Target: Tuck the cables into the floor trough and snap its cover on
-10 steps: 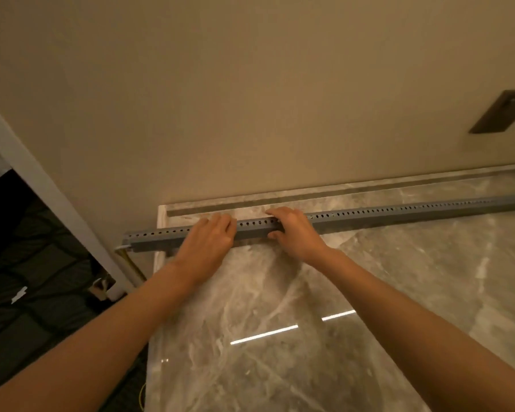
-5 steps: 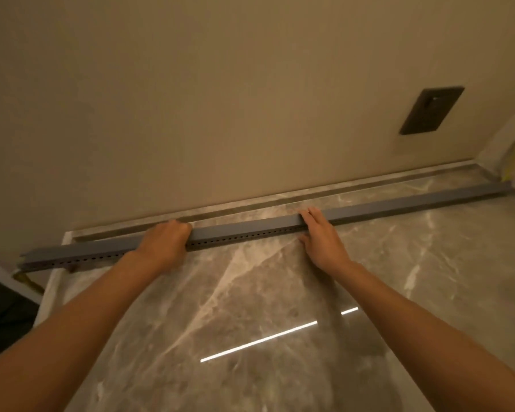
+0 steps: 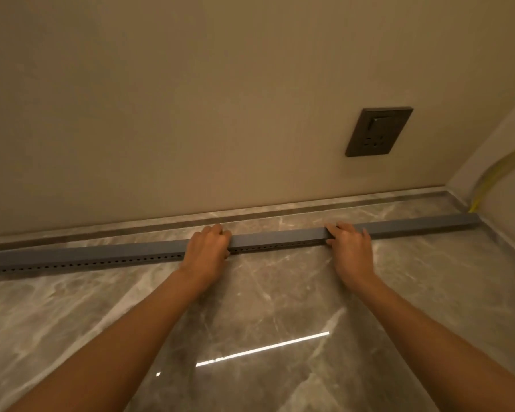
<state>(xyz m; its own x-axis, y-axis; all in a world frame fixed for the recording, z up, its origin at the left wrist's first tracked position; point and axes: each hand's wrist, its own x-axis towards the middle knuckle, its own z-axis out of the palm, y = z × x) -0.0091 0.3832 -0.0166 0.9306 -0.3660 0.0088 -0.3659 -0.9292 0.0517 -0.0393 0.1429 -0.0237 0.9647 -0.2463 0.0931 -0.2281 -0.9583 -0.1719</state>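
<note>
A long grey trough (image 3: 277, 239) with a row of small holes along its front side lies on the marble floor, parallel to the wall. A smooth grey cover sits along its top. My left hand (image 3: 207, 248) rests on it near the middle, fingers curled over the top. My right hand (image 3: 350, 245) lies flat on it further right, fingers spread over the cover. A yellow cable (image 3: 500, 171) runs down the right corner to the trough's right end. No cable shows inside the trough.
A dark wall socket (image 3: 378, 132) sits on the beige wall above the trough's right half. A marble skirting strip (image 3: 149, 227) runs along the wall base. The glossy marble floor (image 3: 250, 322) reflects a ceiling light strip.
The view has swung right, away from the dark doorway at the left. Both hands have slid rightward along the trough and spread apart, and the socket and yellow cable have come into view.
</note>
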